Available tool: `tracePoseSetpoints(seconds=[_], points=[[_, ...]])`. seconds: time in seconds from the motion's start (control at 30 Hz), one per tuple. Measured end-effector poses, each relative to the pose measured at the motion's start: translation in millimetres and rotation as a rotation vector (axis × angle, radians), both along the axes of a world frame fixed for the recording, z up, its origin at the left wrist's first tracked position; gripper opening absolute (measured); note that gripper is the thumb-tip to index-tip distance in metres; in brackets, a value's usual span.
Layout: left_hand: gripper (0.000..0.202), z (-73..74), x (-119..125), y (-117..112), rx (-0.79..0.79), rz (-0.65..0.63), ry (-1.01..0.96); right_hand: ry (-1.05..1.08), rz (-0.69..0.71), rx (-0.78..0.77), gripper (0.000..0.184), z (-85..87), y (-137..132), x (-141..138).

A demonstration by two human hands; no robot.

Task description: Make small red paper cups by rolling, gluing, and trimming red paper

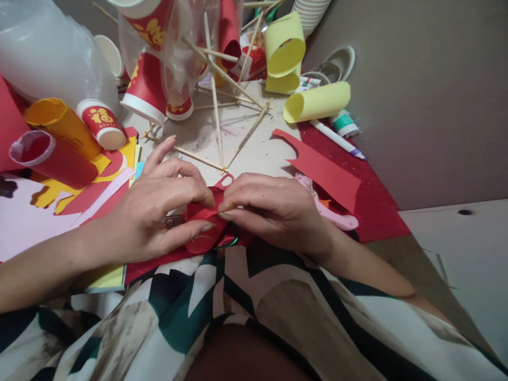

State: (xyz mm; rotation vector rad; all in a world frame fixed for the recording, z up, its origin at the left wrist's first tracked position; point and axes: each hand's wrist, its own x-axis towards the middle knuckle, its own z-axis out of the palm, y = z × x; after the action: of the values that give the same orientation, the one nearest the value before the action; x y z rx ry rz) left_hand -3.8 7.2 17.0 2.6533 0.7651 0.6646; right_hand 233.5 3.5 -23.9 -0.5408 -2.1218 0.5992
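Note:
My left hand (159, 203) and my right hand (273, 209) meet at the near edge of the table, both pinching a small folded piece of red paper (202, 222). Thumbs and forefingers press on its top fold; the left little finger sticks out. Part of a pair of scissors (172, 222) shows under my left hand, and a thin red paper loop (224, 181) sits just behind the fingers.
Wooden skewers (216, 100) lie crossed on the table (254, 148). Red paper cups (145, 90), rolled yellow paper tubes (315, 102), a red paper strip (325, 172), a glue stick (344, 124), pink scissors handle (337, 218) and coloured sheets (47, 211) crowd around.

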Motion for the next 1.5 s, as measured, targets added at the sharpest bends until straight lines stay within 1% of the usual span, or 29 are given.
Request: tracePoseSetpoints(seconds=[0.13,0.3,0.43,0.6,0.87,1.0,1.13,1.23,1.37,1.5], points=[[0.013,0.6,-2,2,0.034,-0.009,-0.001,-0.046,-0.005,0.0,0.008,1.6,0,2],[0.01,-0.4,-2,0,0.013,0.03,-0.011,-0.069,-0.002,0.015,0.008,0.6,0,2],[0.009,-1.4,-2,-1,-0.022,0.042,-0.031,-0.103,-0.005,0.007,0.009,0.2,-1,3],[0.011,0.3,0,-3,-0.073,0.021,-0.074,-0.138,-0.009,0.001,0.01,0.7,-1,2],[0.013,-1.1,2,-1,-0.151,0.008,-0.091,-0.058,0.01,-0.034,0.007,-3.3,-3,-1],[0.009,-2.6,3,-1,-0.207,-0.002,-0.088,-0.117,0.025,-0.016,0.01,-3.2,-3,-1],[0.008,-1.2,3,3,-0.213,-0.075,-0.088,-0.178,0.067,0.013,0.011,-1.6,-2,1],[0.006,0.5,1,7,-0.212,-0.125,-0.103,-0.145,0.09,-0.024,0.011,-0.3,-1,3],[0.002,1.2,0,10,-0.265,-0.195,-0.066,-0.119,0.13,-0.078,0.01,1.8,0,5],[0.008,2.3,-1,10,-0.252,-0.192,-0.031,-0.156,0.136,-0.117,0.012,4.1,0,6]])
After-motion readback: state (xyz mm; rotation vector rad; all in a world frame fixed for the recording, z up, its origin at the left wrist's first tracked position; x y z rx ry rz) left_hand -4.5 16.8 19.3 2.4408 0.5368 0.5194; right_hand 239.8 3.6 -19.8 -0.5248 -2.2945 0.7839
